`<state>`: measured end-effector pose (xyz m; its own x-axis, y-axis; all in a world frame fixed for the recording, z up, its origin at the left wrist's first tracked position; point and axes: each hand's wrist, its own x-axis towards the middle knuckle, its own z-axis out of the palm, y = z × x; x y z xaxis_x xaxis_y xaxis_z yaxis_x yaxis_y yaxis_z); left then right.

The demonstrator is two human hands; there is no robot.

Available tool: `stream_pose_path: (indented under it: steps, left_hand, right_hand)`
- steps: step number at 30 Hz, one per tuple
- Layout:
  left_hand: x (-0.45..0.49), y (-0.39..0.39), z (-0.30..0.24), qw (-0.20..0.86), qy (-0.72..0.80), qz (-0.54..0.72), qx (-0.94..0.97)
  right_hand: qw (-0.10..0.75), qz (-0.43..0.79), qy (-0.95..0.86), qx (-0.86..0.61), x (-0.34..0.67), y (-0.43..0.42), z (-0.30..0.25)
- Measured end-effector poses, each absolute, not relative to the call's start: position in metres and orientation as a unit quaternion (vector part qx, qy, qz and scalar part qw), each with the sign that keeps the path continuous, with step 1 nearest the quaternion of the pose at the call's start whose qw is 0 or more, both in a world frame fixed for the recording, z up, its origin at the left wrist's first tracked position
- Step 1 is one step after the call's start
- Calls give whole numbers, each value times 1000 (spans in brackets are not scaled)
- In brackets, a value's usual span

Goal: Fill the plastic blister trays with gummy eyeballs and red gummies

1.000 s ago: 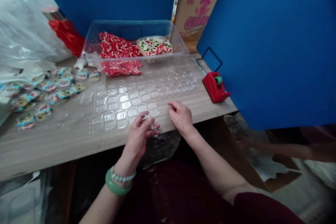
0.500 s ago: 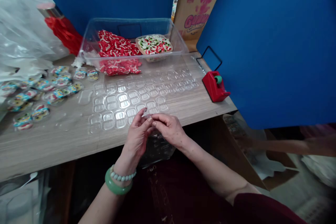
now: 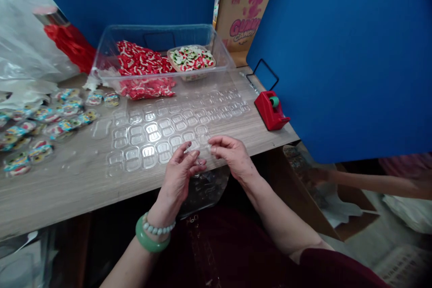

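Note:
My left hand (image 3: 180, 175) and my right hand (image 3: 231, 155) meet at the near edge of the wooden table (image 3: 67, 184). Both pinch small clear plastic shells (image 3: 202, 155) between their fingertips, the right hand's piece a little apart from the left's. Just beyond the fingers lie rows of empty clear plastic shells (image 3: 158, 132) spread over the table. A stack of more clear shells (image 3: 205, 189) rests on my lap under the hands. My left wrist carries a green bangle and a bead bracelet.
A clear bin (image 3: 158, 54) at the back holds red-white gummies and a small tub of green-red gummies (image 3: 191, 58). Filled, labelled packs (image 3: 43, 121) lie at the left. A red tape dispenser (image 3: 270, 110) sits at the right edge. Blue partitions stand behind; another person's arm (image 3: 371, 184) reaches in low right.
My right hand came from the table to the left hand, pinched at the clear shells there, and has now drawn slightly right again. The view shifted a little.

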<state>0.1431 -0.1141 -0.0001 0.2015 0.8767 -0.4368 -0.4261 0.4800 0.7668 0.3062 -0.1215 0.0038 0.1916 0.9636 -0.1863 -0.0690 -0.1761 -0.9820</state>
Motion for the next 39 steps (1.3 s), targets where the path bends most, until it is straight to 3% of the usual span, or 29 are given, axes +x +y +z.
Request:
stream_pose_path:
  steps: [2, 4, 7, 9, 21, 34, 39]
  left_hand:
    - [141, -113, 1, 731, 458, 440, 250]
    - [139, -112, 1, 726, 466, 440, 249]
    - [137, -111, 1, 728, 467, 435, 251]
    - [136, -111, 0, 732, 465, 429, 253]
    - [128, -114, -3, 735, 465, 428, 248]
    - [133, -118, -3, 762, 459, 368, 272]
    - [139, -118, -2, 777, 452, 344, 270]
  right_hand:
    - [480, 346, -451, -669, 321, -112, 0]
    - [378, 205, -514, -742, 332, -102, -7]
    - [198, 137, -580, -778, 334, -90, -16]
    - [148, 128, -602, -774, 327, -85, -20]
    - [99, 57, -642, -758, 299, -85, -20]
    - [193, 115, -593, -773, 334, -113, -24]
    - [206, 70, -710, -670, 325, -120, -20]
